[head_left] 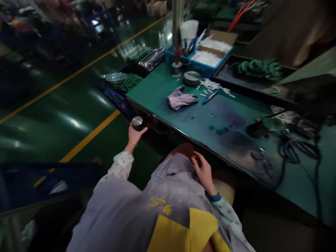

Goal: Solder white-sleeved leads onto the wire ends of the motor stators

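Observation:
My left hand [135, 134] is closed around a dark bottle with a round silver lid [137, 121], beside the near left edge of the workbench [154, 92]. The lid faces up, and most of the bottle's body is hidden by the hand and shadow. Over my lap, on the grey apron [170, 175], rests my right hand [203, 171], its fingers loosely bent and partly apart. Nothing shows in it. A pink-and-grey work glove [181, 99] lies on the green bench top, with a blue pen [210, 97] to its right.
White sticks [211, 84] lie scattered near a round tin [191, 77]. Blue bins [210, 68] hold white pieces at the back. A black tray [223, 75] bears green coils [258, 68]. Scissors with dark handles [290, 148] and a cable lie at right.

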Action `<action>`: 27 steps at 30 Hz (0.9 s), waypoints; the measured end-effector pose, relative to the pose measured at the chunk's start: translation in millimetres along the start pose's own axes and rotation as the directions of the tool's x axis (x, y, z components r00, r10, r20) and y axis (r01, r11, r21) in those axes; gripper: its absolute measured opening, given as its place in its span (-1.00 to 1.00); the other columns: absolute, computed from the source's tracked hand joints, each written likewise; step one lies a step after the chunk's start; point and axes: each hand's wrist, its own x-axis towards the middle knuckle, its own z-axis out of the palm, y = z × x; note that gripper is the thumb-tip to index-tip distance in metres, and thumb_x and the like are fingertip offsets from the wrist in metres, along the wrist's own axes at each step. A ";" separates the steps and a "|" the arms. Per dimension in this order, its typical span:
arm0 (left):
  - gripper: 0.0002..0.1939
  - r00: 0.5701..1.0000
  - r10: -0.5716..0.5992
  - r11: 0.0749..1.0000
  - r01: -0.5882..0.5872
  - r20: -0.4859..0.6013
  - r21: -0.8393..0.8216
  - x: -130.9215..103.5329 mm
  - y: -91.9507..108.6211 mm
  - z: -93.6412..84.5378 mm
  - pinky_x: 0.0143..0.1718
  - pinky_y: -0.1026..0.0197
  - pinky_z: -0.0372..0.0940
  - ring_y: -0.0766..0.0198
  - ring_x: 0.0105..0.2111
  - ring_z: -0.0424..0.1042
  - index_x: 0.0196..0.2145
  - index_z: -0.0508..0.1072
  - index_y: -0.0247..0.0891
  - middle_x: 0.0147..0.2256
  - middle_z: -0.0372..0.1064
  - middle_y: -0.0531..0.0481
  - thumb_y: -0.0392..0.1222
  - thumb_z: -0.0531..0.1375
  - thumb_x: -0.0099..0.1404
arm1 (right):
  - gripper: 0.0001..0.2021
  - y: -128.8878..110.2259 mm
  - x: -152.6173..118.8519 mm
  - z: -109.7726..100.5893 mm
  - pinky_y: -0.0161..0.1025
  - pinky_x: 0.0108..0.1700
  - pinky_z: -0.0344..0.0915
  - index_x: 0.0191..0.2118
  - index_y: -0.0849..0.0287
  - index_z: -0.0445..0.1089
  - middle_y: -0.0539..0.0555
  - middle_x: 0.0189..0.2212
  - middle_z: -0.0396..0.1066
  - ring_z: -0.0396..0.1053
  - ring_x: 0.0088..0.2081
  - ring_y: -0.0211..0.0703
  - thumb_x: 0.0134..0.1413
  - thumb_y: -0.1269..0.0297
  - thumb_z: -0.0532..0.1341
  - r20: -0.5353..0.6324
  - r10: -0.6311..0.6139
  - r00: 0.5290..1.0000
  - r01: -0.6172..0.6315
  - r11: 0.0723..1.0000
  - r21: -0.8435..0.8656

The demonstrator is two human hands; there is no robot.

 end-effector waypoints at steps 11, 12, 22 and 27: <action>-0.27 0.991 -0.107 0.986 0.095 -0.083 -0.134 73.5 -50.1 42.9 0.37 0.04 0.39 0.10 0.19 0.58 0.23 0.44 -0.56 0.23 0.57 -0.42 -0.44 0.57 0.15 | -0.17 68.1 -36.2 -12.8 0.01 -0.02 0.54 0.21 0.23 0.58 0.27 -0.06 0.67 0.62 -0.14 0.08 0.23 -0.43 0.13 0.003 0.216 0.976 -0.212 0.960 -0.183; -0.29 0.990 -0.112 0.985 0.099 -0.091 -0.140 79.1 -50.4 50.4 0.37 0.05 0.40 0.12 0.19 0.58 0.23 0.44 -0.57 0.23 0.57 -0.41 -0.46 0.55 0.17 | -0.16 71.6 -39.1 -11.7 0.02 0.00 0.55 0.21 0.23 0.58 0.28 -0.05 0.67 0.63 -0.12 0.10 0.23 -0.43 0.12 0.001 0.222 0.975 -0.218 0.957 -0.190; -0.09 0.978 -0.153 0.985 0.140 -0.144 -0.097 84.3 -53.8 102.2 0.46 -0.04 0.32 0.05 0.32 0.49 0.34 0.28 -0.53 0.30 0.48 -0.50 -0.47 0.57 0.13 | -0.20 94.5 -60.0 1.4 0.15 0.10 0.61 0.06 0.23 0.66 0.36 0.02 0.67 0.67 -0.03 0.24 0.25 -0.42 0.06 -0.054 0.251 0.967 -0.256 0.942 -0.215; -0.41 0.998 -0.066 0.998 0.066 0.008 -0.016 80.6 -35.8 99.4 0.39 -0.22 0.39 -0.05 0.32 0.46 0.30 0.42 -0.36 0.30 0.46 -0.32 -0.19 0.47 0.43 | -0.28 97.5 -57.7 8.8 0.14 0.15 0.60 0.08 0.18 0.64 0.31 0.09 0.66 0.66 0.05 0.22 0.32 -0.34 0.05 -0.049 0.241 0.969 -0.246 0.945 -0.213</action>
